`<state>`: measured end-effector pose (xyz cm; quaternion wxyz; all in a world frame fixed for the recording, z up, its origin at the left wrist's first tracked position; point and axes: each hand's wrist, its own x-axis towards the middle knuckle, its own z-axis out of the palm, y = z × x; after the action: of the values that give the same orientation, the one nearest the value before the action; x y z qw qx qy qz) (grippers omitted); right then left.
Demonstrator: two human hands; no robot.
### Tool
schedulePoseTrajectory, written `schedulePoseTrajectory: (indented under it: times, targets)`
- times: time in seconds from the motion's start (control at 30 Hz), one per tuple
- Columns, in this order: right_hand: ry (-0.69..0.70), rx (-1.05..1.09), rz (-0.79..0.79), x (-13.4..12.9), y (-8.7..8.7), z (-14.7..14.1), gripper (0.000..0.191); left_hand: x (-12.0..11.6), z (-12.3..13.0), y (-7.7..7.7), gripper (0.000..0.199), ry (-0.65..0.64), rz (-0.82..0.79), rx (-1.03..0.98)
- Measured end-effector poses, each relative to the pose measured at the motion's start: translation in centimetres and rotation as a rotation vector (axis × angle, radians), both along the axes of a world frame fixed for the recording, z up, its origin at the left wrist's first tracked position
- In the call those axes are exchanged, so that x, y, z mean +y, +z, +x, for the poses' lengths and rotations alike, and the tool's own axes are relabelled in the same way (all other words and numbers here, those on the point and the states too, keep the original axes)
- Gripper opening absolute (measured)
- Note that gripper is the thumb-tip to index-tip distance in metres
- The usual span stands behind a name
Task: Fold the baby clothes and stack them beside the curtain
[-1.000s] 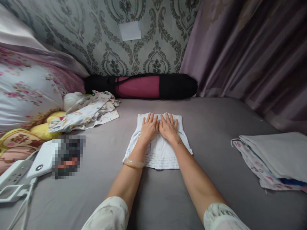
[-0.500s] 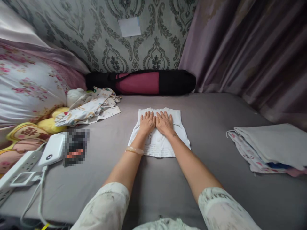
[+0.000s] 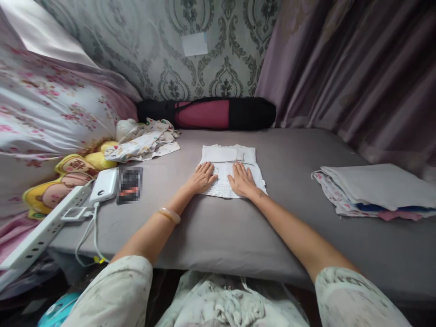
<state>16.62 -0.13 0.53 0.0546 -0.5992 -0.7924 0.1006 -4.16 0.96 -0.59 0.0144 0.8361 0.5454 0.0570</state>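
Observation:
A white garment, folded along its far part, lies flat on the grey bed sheet. Faint print shows on its nearer half, and a small tag sticks out at the right edge. My left hand rests palm down on its left side, fingers spread. On the right half lies my right hand, also flat with the fingers apart. Neither hand grips the cloth. Beyond the fingertips a folded white band of the garment is visible.
A stack of folded cloths lies at the right. At the left are a crumpled patterned garment, plush toys, a white power bank and a power strip with cables. A long black and red bag lies along the wall.
Both hands have slid toward me and apart over the white garment, uncovering its folded far part. The camera view has shifted, and my lap now shows at the bottom.

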Motion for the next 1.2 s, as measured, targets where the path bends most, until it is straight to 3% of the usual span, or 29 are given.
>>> schedulePoseTrajectory:
  times: [0.27, 0.43, 0.53, 0.63, 0.73, 0.8, 1.0, 1.2]
  targets:
    - [0.099, 0.011, -0.055, -6.0, 0.6, -0.5, 0.065, -3.9, 0.5, 0.7, 0.066, 0.012, -0.119, 0.011]
    - [0.261, 0.02, -0.081, -9.9, 1.2, 0.0, 0.067, -7.2, 1.5, 1.3, 0.065, -0.046, -0.214, -0.002]
    - [0.359, 0.039, -0.077, -10.9, 2.0, 0.5, 0.064, -8.1, 2.2, 1.5, 0.064, -0.072, -0.203, -0.051]
    - [0.387, 0.08, -0.008, -9.8, 2.7, 1.2, 0.052, -7.7, 2.9, 1.4, 0.061, -0.04, -0.141, -0.074]
    - [0.256, 0.054, 0.078, -7.0, 2.3, 2.1, 0.051, -6.6, 3.3, 1.3, 0.061, -0.009, -0.136, -0.052]
    - [0.212, 0.007, 0.055, -5.0, 1.6, 2.7, 0.056, -6.0, 3.2, 1.4, 0.062, -0.015, -0.14, -0.031]
    - [0.262, -0.027, -0.038, -0.6, 0.3, 4.3, 0.064, -3.3, 1.5, 2.5, 0.053, -0.179, -0.06, -0.039]
    - [0.239, -0.038, -0.013, 2.3, 0.1, 4.6, 0.064, 0.6, -0.2, 0.7, 0.047, -0.117, 0.047, -0.079]
